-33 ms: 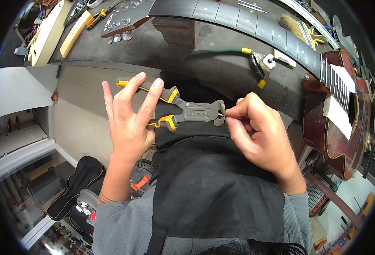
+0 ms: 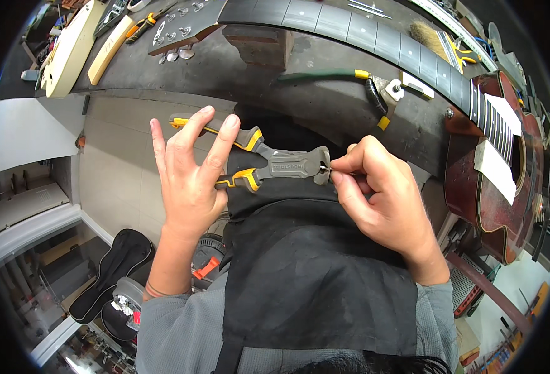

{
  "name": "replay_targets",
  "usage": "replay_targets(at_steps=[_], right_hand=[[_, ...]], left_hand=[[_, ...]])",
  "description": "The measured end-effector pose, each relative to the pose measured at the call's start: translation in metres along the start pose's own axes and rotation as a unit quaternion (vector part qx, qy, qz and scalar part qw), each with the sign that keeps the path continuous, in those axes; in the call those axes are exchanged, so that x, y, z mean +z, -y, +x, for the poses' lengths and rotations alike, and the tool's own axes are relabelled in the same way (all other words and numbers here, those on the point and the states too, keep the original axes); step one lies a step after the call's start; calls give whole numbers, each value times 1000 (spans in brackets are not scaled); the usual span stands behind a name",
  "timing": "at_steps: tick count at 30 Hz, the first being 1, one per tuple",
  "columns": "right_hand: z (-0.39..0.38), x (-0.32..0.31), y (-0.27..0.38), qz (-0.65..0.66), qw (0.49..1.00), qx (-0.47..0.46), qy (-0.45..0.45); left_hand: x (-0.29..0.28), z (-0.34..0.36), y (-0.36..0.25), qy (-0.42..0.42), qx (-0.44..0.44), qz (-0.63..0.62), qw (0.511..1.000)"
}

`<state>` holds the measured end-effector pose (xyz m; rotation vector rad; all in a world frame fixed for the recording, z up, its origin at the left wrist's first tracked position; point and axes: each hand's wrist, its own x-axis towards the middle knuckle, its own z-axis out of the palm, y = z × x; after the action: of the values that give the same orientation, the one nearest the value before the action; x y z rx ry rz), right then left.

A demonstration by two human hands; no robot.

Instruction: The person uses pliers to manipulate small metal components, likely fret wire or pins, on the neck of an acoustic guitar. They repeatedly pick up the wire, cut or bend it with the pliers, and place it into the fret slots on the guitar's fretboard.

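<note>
My left hand (image 2: 191, 174) holds a pair of end-cutting pliers (image 2: 284, 166) by the black and yellow handles, with some fingers raised off the upper grip. The handles are spread and the jaws point right, above my dark apron. At the jaws, my right hand (image 2: 387, 199) pinches a thin, short piece of metal (image 2: 326, 168) between thumb and forefinger. Its end sits in the gap of the jaws. Most of this piece is hidden by the fingertips, so I cannot tell its exact kind.
A guitar neck (image 2: 349, 31) crosses the dark bench, its headstock near a wooden block (image 2: 259, 47) and its red body (image 2: 493, 218) at right. Green-handled pliers (image 2: 325, 75), a brush (image 2: 434, 40) and a cream guitar body (image 2: 72, 50) also lie on the bench.
</note>
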<state>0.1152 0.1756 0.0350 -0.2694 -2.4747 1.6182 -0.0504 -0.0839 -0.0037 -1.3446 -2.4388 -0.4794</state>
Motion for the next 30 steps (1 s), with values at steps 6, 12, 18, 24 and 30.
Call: replay_targets(at_steps=[6, 12, 18, 24, 30], right_hand=[[1, 1, 4, -34, 999, -1, 6], [8, 7, 12, -167, 982, -34, 82], [14, 37, 4, -353, 917, -122, 139], [22, 49, -2, -411, 889, -117, 164], [36, 49, 4, -440, 872, -160, 144]], left_hand=[[-4, -3, -2, 37, -21, -5, 999], [-4, -19, -3, 153, -23, -68, 986], [29, -72, 12, 307, -122, -302, 894], [91, -93, 15, 217, -103, -332, 912], [136, -89, 27, 120, -58, -345, 929]])
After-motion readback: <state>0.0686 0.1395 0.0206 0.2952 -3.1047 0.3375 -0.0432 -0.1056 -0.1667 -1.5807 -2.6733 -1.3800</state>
